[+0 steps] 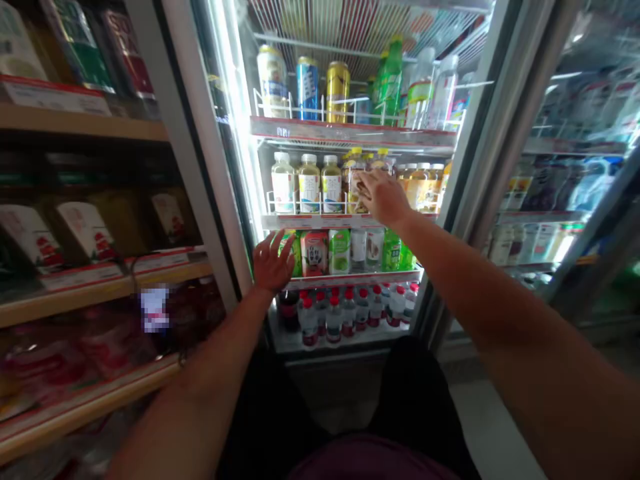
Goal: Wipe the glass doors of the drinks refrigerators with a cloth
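As you stand facing the lit drinks fridge, your left hand (275,263) is open with its fingers spread, gripping nothing visible, by the left end of a row of drinks that includes a red-and-pink carton (314,253). On the shelf above, three clear plastic bottles of pale yellowish drink with white caps (309,183) stand upright behind a white wire rail. Just right of them, on the same shelf, is a brown plastic bottle with a yellow cap (351,165). Your right hand (384,197), fingers partly bent, is at its front; you cannot tell whether it grips. Farther right stand orange-coloured bottles with white caps (420,185).
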`<state>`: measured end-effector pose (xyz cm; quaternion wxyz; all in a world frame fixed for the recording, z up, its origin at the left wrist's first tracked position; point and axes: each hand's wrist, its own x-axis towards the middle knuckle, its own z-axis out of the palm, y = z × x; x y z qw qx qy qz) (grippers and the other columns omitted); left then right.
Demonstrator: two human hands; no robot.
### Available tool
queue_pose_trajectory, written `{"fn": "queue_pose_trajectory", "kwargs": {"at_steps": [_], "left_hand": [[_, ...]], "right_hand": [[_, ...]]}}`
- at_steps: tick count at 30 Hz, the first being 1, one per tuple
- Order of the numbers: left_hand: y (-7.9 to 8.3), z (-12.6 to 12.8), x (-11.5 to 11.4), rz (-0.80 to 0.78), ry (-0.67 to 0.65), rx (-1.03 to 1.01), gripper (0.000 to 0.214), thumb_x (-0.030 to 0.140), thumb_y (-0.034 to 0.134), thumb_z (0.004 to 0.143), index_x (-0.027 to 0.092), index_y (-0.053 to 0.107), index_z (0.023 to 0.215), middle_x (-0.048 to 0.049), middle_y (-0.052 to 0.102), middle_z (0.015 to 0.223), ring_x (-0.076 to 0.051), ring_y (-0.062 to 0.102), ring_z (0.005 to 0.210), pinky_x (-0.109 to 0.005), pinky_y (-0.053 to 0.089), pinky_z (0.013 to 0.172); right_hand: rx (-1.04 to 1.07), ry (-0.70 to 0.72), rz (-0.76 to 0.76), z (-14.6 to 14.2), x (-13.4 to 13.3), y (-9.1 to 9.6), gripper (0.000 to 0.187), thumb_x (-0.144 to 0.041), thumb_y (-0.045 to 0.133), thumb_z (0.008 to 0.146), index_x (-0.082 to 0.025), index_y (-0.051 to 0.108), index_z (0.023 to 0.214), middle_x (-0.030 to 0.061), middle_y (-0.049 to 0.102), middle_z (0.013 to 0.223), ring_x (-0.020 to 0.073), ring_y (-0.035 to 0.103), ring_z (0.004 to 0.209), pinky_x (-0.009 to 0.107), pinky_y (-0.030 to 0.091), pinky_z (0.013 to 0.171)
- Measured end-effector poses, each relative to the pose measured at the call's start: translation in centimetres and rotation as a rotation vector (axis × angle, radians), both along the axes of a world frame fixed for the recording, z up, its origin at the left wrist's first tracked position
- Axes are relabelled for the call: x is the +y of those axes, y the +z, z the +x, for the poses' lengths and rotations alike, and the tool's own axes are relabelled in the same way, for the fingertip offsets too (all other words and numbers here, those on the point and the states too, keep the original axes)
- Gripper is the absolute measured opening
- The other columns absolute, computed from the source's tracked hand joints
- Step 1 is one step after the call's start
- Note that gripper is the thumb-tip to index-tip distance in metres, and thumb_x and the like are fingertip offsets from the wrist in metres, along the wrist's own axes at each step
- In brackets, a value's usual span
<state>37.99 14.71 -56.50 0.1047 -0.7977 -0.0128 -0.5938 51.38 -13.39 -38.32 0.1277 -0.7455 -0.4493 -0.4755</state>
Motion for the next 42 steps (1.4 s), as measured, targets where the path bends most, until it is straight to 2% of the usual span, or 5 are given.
{"fn": "queue_pose_trajectory", "kwargs": {"at_steps": [3,6,11,26,42], "left_hand": [[2.5,0.1,0.0,-0.089,0.001,0.006,0.057,0.037,0.044,0.099,0.02,0.041,0.153,-0.011,0.034,0.161,-0.029,0.018,0.154,-0.049,0.012,0.124],[3.7,0.2,-0.4,-0.173,-0.022,0.046,0.06,0.038,0.04,0.099,0.018,0.035,0.156,-0.0104,0.028,0.164,-0.028,0.009,0.156,-0.049,0.006,0.126],[3.7,0.4,-0.8,-0.241,-0.048,0.056,0.062,0.039,0.041,0.098,0.017,0.036,0.156,-0.0099,0.027,0.164,-0.028,0.005,0.156,-0.05,0.001,0.127],[3.2,0.8,-0.2,-0.201,-0.052,0.008,0.062,0.038,0.041,0.099,0.019,0.034,0.157,-0.0086,0.026,0.165,-0.026,0.003,0.156,-0.05,0.002,0.127],[3.1,0.9,-0.2,-0.195,-0.059,-0.011,0.06,0.038,0.041,0.099,0.02,0.034,0.157,-0.0081,0.028,0.164,-0.026,0.005,0.156,-0.048,0.003,0.128]], "right_hand": [[0.027,-0.001,-0.021,-0.3,0.0,-2.1,0.034,-0.019,0.053,0.098,-0.013,0.059,0.13,0.013,0.06,0.114,0.0278,0.057,0.11,0.043,0.048,0.099],[0.025,0.0,-0.043,-0.5,0.0,-4.1,0.035,-0.021,0.053,0.098,-0.013,0.058,0.131,0.0136,0.06,0.113,0.0275,0.057,0.107,0.042,0.048,0.097],[0.024,0.029,-0.077,-0.8,0.2,-7.1,0.033,-0.022,0.049,0.099,-0.013,0.06,0.13,0.0139,0.061,0.113,0.0275,0.056,0.106,0.043,0.047,0.097],[0.164,0.114,-0.289,-2.3,0.6,-16.3,0.034,-0.025,0.048,0.103,-0.01,0.06,0.131,0.0173,0.063,0.119,0.0279,0.056,0.112,0.041,0.04,0.099],[0.177,0.133,-0.386,-2.6,0.9,-19.9,0.031,-0.022,0.047,0.102,-0.013,0.061,0.129,0.0157,0.063,0.119,0.0262,0.056,0.111,0.04,0.04,0.097]]}}
